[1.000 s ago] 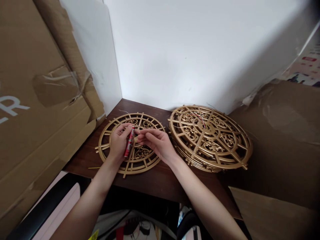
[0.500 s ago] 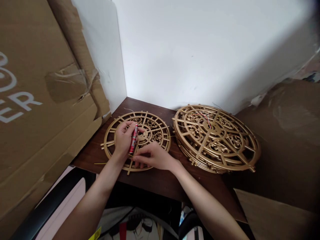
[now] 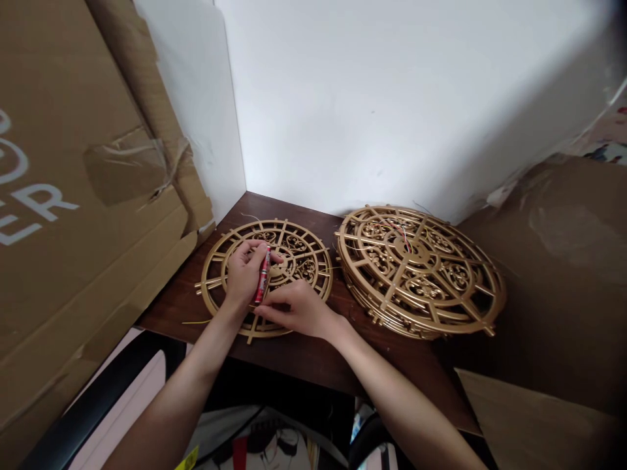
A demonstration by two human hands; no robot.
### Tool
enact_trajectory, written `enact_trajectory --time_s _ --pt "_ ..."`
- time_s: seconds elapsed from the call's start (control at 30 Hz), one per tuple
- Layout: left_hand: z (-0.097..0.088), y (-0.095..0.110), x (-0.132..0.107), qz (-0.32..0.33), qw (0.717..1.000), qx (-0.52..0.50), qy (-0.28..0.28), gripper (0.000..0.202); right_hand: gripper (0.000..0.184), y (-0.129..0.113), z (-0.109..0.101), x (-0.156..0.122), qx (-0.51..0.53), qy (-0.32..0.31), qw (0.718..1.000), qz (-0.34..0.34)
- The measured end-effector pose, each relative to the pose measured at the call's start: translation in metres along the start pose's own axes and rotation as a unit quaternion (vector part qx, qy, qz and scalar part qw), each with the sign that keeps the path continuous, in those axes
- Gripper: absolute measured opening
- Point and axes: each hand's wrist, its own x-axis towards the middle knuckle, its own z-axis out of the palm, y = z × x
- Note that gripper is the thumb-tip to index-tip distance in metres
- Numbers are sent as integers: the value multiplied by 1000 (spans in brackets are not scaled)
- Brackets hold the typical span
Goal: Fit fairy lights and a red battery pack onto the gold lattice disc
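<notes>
A slim red tube with silver and white markings (image 3: 262,277) is held in my left hand (image 3: 243,271), its lower end tilted toward me. My right hand (image 3: 300,310) is closed in a pinch just below the tube's lower end; whatever lies between its fingertips is too small to make out. Beneath both hands a round gold openwork frame (image 3: 321,238) with scroll ornaments lies flat on the dark brown tabletop (image 3: 298,362). The hands cover part of the frame's centre. A thin yellow wire (image 3: 196,322) sticks out at its left.
A stack of similar gold frames (image 3: 421,267) stands at the right, with red and white wires (image 3: 399,232) on top. A large cardboard box (image 3: 98,196) rises on the left, and more cardboard (image 3: 563,261) is at the right. A white wall (image 3: 372,98) closes off the back.
The right thumb and fingers have closed together more tightly near the tube's lower end. My left hand keeps its hold on the tube. The whole view has shifted slightly.
</notes>
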Motion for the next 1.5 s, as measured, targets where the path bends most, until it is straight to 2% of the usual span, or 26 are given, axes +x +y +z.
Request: enact_trajectory --time_s 0.27,0.57,1.03,1.5 --pt "1 -2 -1 -5 1000 1 -5 26 32 0 3 -1 -117 41 992 -20" --pt "0 -3 -1 2 1000 10 -2 25 34 -1 2 -1 -172 52 983 -49" --pt "1 -4 -1 -4 1000 14 -6 24 35 1 3 -1 -183 59 979 -68" --pt "-1 -5 0 1 1000 7 -2 26 32 0 2 -3 -181 70 980 -47"
